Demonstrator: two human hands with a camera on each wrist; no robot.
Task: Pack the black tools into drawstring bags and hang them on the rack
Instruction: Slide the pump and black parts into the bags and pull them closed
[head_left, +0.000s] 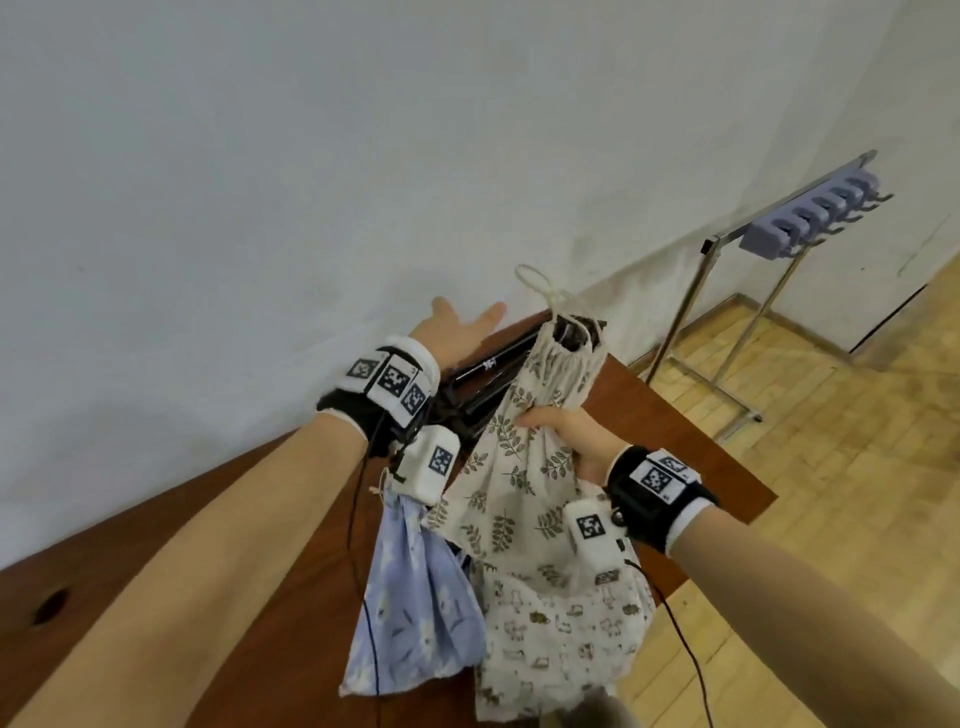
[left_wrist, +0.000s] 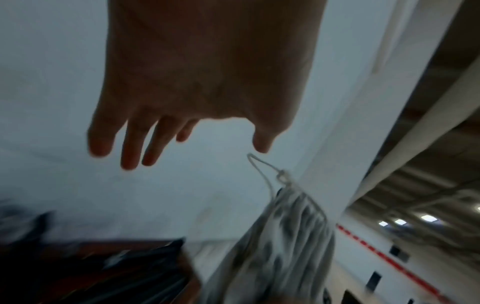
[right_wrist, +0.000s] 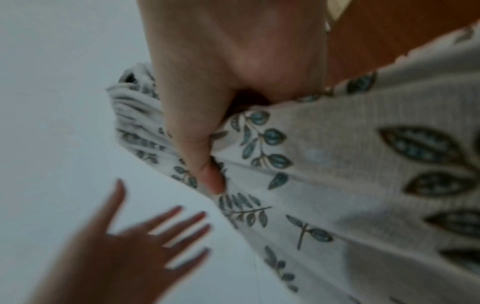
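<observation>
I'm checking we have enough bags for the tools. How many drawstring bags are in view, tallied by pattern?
Leaf-print bag, held by the right hand: 1
Blue flowered bag: 1
Animal-print bag: 1
Total: 3

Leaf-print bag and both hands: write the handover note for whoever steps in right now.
Left hand: open, fingers spread, holding nothing, just short of the cord loop.
Right hand: grips the leaf-print bag below its gathered neck, lifted over the table.
Done: a black tool shows in that bag's cinched mouth.
More black tools lie on the table behind it; the blue floral bag and animal-print bag lie near the table's edge, contents not visible.
Left: take the loop, hang this bag on the rack, whose visible hooks are bare, then pack and hang the rest.
</observation>
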